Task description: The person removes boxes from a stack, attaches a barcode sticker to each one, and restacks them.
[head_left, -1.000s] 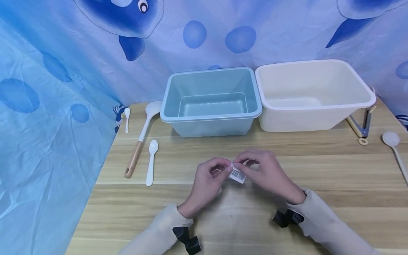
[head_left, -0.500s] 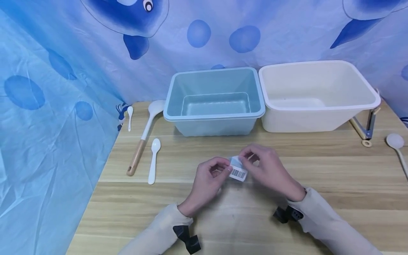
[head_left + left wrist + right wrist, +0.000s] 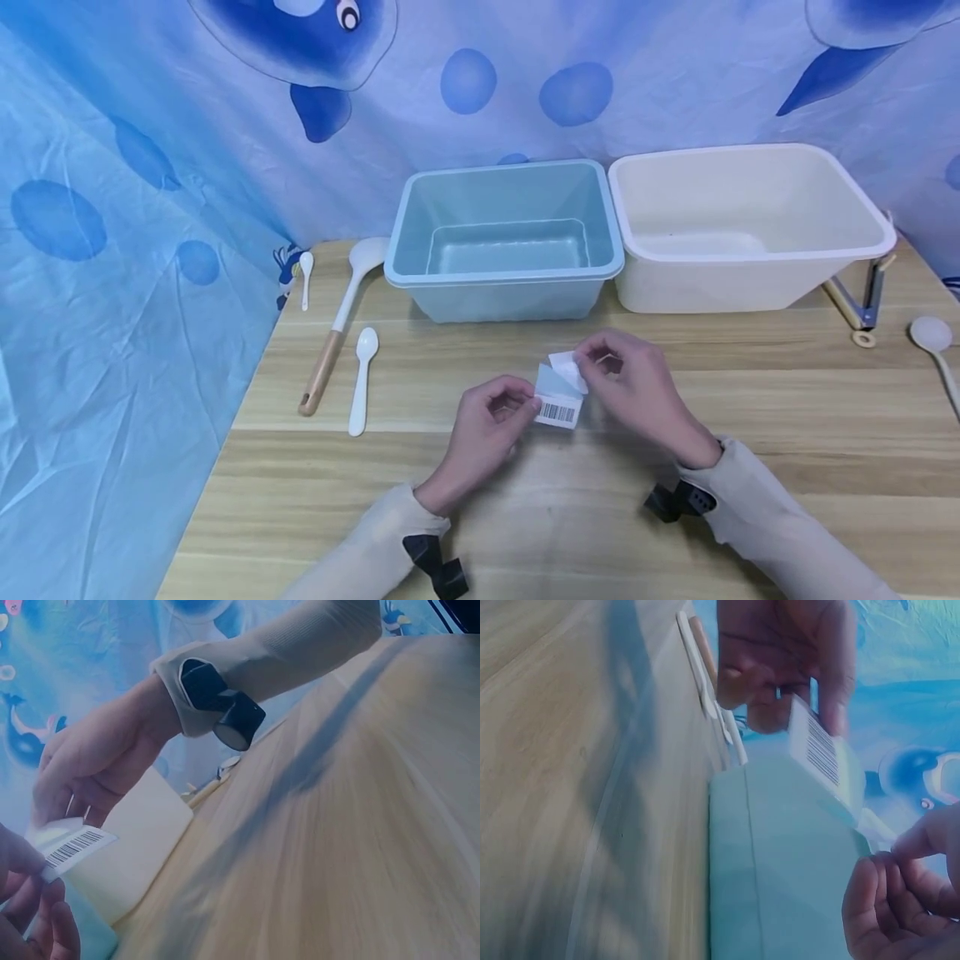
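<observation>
A small white barcode label (image 3: 557, 412) is held up between both hands in the head view, over the middle of the wooden table. My left hand (image 3: 487, 433) pinches its left edge between thumb and fingers. With thumb and forefinger, my right hand (image 3: 630, 392) grips a white flap (image 3: 564, 367) at the label's upper right. Between barcode strip and flap shows a pale, bluish sheet (image 3: 551, 382). In the left wrist view the barcode label (image 3: 75, 851) faces the camera, its flap folded behind. The right wrist view shows the label (image 3: 821, 754) stretched between the two hands.
Behind the hands stand a blue-green bin (image 3: 502, 300) and a white bin (image 3: 705, 287). On the left lie a ladle (image 3: 337, 321), a white spoon (image 3: 361, 379) and a tiny spoon (image 3: 305, 279). A metal-hinged tool (image 3: 862, 304) and another white spoon (image 3: 932, 335) lie right.
My right hand has drawn the white flap up and to the right, away from the barcode strip, exposing more of the pale sheet. My left hand has stayed nearly still.
</observation>
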Motion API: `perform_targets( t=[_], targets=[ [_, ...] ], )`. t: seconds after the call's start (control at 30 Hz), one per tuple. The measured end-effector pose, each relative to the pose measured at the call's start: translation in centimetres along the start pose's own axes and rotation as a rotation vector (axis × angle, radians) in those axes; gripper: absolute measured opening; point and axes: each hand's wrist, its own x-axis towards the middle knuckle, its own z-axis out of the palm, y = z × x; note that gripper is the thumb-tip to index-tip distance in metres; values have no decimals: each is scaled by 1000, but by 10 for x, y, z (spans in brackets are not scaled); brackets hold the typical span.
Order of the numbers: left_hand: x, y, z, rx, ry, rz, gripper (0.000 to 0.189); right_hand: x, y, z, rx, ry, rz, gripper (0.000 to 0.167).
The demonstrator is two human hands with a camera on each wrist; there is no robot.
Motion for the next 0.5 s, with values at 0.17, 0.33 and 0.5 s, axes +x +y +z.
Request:
perform_targets(
  t=[0.17,0.33,0.5],
  targets=[
    [-1,-5,-3,-2,18,-50,7,2,4,-3,-15,77,11,7],
    [-2,-15,-2,57,42,-82,8,3,6,-3,-46,141,-4,7],
    [3,-27,0,226,72,-90,10,0,6,-2,-49,152,-9,9]
  ],
)
